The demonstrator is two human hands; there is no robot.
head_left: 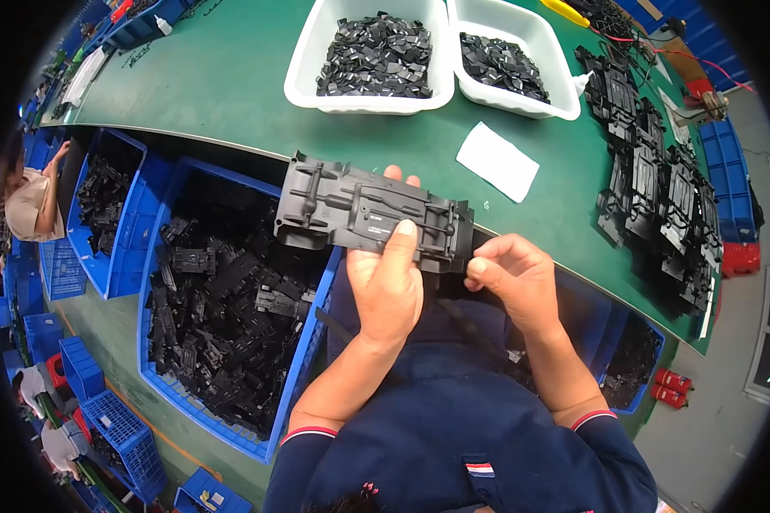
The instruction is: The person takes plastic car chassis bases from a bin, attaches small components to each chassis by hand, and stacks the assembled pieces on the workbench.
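A black plastic toy car chassis (351, 205) is held tilted in front of me, over the table's near edge. My left hand (389, 278) grips its middle, thumb pressed on the face toward me and fingertips showing past the far side. At the chassis's right end, the thumb and forefinger of my right hand (513, 278) pinch together beside a dark end piece (462, 235). Whatever lies between those fingertips is too small or hidden to make out.
Two white tubs (304, 81) of small black parts stand on the green table (231, 85), with a white paper (498, 161) nearby. Stacked black chassis (642, 179) lie at right. A blue crate (150, 359) full of chassis stands below left. Another person (34, 201) is at far left.
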